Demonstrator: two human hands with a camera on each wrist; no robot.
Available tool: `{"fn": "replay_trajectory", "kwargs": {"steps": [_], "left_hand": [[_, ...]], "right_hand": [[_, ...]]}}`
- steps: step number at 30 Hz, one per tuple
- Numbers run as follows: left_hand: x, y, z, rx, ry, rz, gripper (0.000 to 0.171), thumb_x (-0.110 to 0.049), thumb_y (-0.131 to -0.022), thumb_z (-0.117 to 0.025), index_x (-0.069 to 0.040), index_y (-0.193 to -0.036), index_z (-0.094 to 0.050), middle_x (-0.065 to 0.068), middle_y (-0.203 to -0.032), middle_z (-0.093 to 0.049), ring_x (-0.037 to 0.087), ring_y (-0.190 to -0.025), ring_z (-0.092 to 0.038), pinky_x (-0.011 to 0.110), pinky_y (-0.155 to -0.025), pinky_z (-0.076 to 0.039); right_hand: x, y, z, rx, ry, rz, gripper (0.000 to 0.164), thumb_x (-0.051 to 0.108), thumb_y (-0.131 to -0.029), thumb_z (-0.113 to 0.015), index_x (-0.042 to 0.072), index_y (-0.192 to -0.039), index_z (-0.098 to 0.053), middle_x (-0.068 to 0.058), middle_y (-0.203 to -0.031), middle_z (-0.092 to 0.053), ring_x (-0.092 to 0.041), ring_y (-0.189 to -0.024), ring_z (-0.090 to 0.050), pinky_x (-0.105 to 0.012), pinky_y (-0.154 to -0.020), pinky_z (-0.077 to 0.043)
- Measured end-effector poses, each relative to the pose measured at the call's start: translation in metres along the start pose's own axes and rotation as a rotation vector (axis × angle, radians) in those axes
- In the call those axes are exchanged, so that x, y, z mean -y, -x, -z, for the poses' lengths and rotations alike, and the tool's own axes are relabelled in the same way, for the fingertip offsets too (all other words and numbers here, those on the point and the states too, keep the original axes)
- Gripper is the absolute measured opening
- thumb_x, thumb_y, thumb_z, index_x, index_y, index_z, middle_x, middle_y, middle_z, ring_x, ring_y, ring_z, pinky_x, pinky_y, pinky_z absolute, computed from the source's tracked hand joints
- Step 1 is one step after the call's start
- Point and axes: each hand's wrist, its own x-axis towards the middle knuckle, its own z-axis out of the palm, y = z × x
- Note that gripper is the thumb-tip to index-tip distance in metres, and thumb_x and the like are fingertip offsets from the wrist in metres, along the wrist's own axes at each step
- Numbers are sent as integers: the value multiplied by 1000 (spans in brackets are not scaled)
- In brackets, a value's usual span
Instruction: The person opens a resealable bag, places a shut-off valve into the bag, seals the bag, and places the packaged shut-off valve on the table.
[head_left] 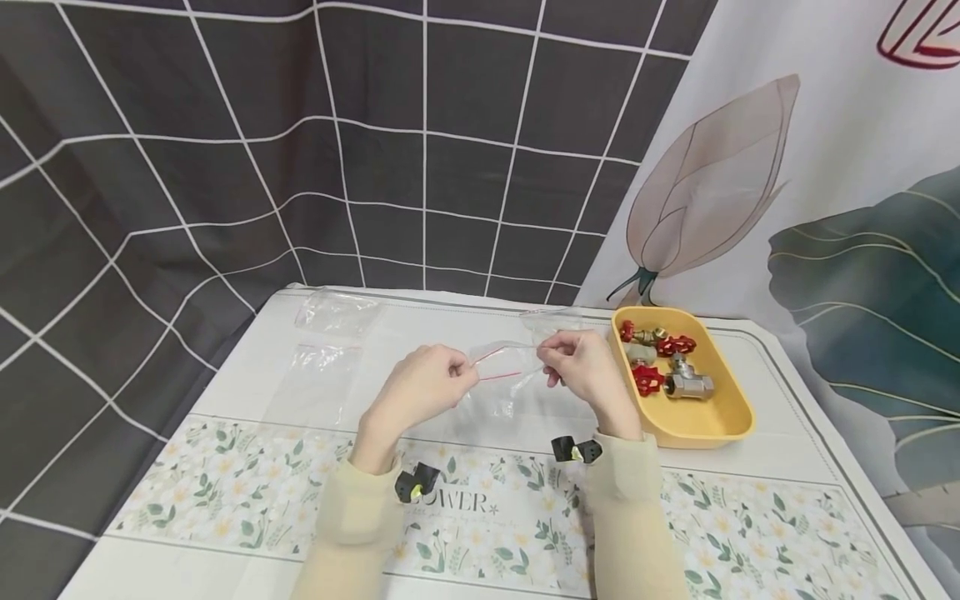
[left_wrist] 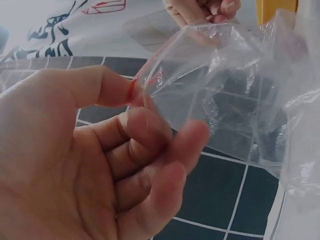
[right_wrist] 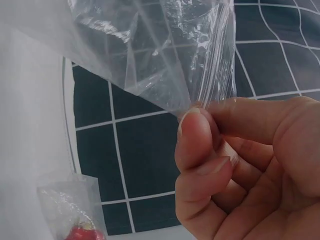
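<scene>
A clear zip bag (head_left: 487, 402) with a red line along its mouth is stretched between both hands over the table. My left hand (head_left: 423, 385) pinches one corner of the mouth between thumb and forefinger, the other fingers loosely bent. At the opposite corner, my right hand (head_left: 588, 371) pinches the film with thumb and fingertips. The two red-edged sides stand apart between the hands. Creased, see-through film of the bag (left_wrist: 225, 90) fills much of the left wrist view, and nothing shows inside it.
Right of my right hand stands a yellow tray (head_left: 726, 427) holding several valves with red handwheels, one a silver valve (head_left: 688, 383). Two flat clear bags (head_left: 313, 379) lie on the left. The right wrist view shows another bag (right_wrist: 70, 202) with a red object inside.
</scene>
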Motion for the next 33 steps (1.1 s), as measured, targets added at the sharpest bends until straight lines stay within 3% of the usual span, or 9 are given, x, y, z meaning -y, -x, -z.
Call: {"fn": "replay_trajectory", "kwargs": {"steps": [8, 11, 17, 22, 27, 33], "left_hand": [[12, -6, 3, 37, 79, -92, 35, -36, -101, -50, -18, -72, -58, -6, -61, -59, 15, -55, -51, 32, -53, -41], [19, -10, 3, 9, 132, -101, 31, -36, -103, -49, -18, -81, -61, -4, -67, -60, 16, -61, -53, 33, -59, -44], [38, -21, -4, -87, 200, -118, 24, -27, -102, -54, -12, -117, -66, 1, -110, -69, 18, -103, -63, 38, -91, -51], [56, -32, -17, -62, 267, -134, 35, -26, -103, -51, -10, -133, -59, 3, -135, -59, 23, -121, -57, 40, -103, -44], [64, -38, -24, -2, 380, -139, 35, -29, -103, -52, -11, -130, -63, 1, -131, -62, 20, -127, -52, 42, -109, -37], [67, -37, -27, 35, 446, -114, 27, -25, -98, -61, -8, -117, -70, 3, -116, -69, 20, -112, -62, 41, -103, -44]], "right_hand": [[4, 1, -3, -3, 56, 5, 8, 5, -92, -65, 2, -92, -72, -5, -64, -63, -25, -54, -63, -25, -44, -37], [5, 2, -3, -7, 84, 17, 8, 6, -92, -66, 2, -92, -73, -4, -63, -62, -32, -58, -65, -25, -43, -35], [7, 2, -5, 1, 116, 46, 9, 9, -92, -66, 3, -92, -73, -3, -62, -62, -27, -55, -64, -26, -45, -37], [9, 3, -5, 17, 116, 55, 9, 11, -92, -67, 4, -95, -73, -4, -65, -61, -23, -53, -61, -27, -46, -39], [10, 2, -7, 20, 97, 74, 10, 10, -93, -66, 3, -96, -72, -4, -64, -60, -20, -51, -58, -27, -46, -40], [9, 1, -10, 19, 80, 84, 9, 10, -93, -65, 3, -94, -72, -6, -62, -60, -19, -49, -57, -26, -45, -37]]}}
